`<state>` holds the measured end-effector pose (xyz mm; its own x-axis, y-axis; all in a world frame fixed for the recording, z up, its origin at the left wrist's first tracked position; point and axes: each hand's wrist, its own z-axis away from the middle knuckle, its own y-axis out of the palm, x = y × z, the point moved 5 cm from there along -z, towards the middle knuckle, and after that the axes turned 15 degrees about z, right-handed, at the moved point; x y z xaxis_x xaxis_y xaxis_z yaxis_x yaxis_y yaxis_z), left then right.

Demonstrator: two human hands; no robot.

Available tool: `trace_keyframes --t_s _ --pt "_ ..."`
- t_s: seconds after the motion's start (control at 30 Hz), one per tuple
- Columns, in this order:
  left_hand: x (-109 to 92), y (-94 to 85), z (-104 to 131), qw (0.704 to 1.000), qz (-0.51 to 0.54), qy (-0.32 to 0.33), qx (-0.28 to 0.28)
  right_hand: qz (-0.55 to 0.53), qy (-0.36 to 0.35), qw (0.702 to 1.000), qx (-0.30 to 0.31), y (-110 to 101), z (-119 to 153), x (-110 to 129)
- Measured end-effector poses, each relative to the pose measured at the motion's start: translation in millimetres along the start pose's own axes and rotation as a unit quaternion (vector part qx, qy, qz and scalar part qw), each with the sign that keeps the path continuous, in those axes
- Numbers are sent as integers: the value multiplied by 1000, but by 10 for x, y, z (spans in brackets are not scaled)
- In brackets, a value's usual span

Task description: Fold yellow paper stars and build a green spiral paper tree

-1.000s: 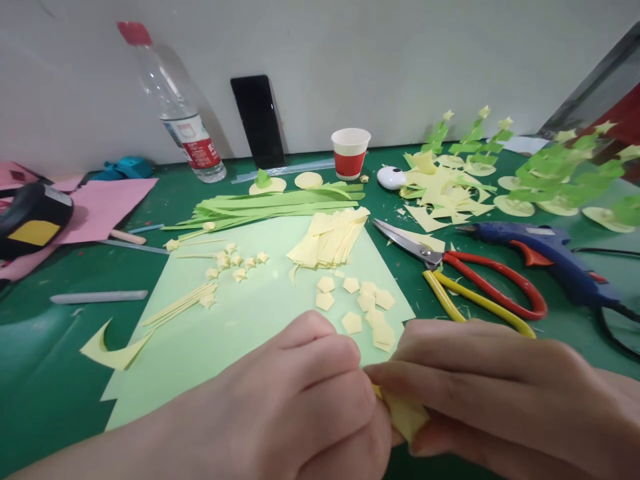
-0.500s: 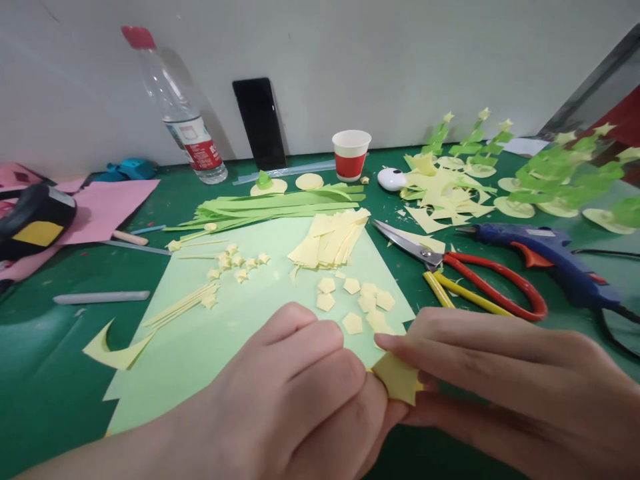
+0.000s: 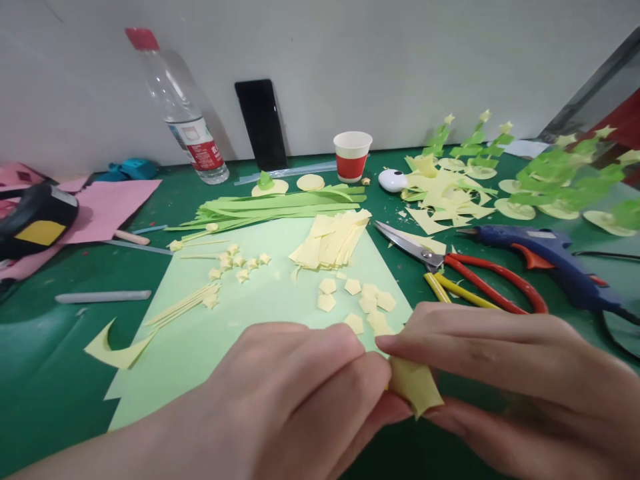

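A pale yellow folded paper star (image 3: 414, 383) sits between my two hands near the bottom of the view. My left hand (image 3: 310, 393) is curled, its thumb and finger pinching the star's left side. From the right, my right hand (image 3: 505, 373) grips it between thumb and fingers. Parts of the star are hidden behind the fingertips. Just beyond lie several flat yellow paper pentagons (image 3: 369, 299) on a light green sheet (image 3: 200, 373). Small puffed paper stars (image 3: 240, 262) and thin stems tipped with stars (image 3: 185, 303) rest farther left on it.
Yellow paper strips (image 3: 330, 240) and green strips (image 3: 270, 208) lie toward the back. Red-handled scissors (image 3: 435, 257) and a blue glue gun (image 3: 545, 257) are at right, before paper scraps (image 3: 450, 193). A paper cup (image 3: 352, 160), phone (image 3: 261, 123) and bottle (image 3: 193, 133) stand by the wall.
My left hand has turned and flattened a little. The star has shifted slightly right and tilted, with a point now facing down between my fingers.
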<state>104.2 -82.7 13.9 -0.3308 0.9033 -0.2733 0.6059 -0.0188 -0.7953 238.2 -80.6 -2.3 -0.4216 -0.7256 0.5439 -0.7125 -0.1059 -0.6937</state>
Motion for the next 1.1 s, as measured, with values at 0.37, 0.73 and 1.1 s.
trace_keyframes --t_s 0.37,0.73,1.1 --pt "2 37 -47 999 32 -27 25 9 -27 1000 -14 -9 -29 45" --pt "-14 95 45 996 76 -12 33 38 -35 998 46 66 98 -13" --pt "-10 118 94 998 33 -18 42 37 6 999 20 104 93 -43"
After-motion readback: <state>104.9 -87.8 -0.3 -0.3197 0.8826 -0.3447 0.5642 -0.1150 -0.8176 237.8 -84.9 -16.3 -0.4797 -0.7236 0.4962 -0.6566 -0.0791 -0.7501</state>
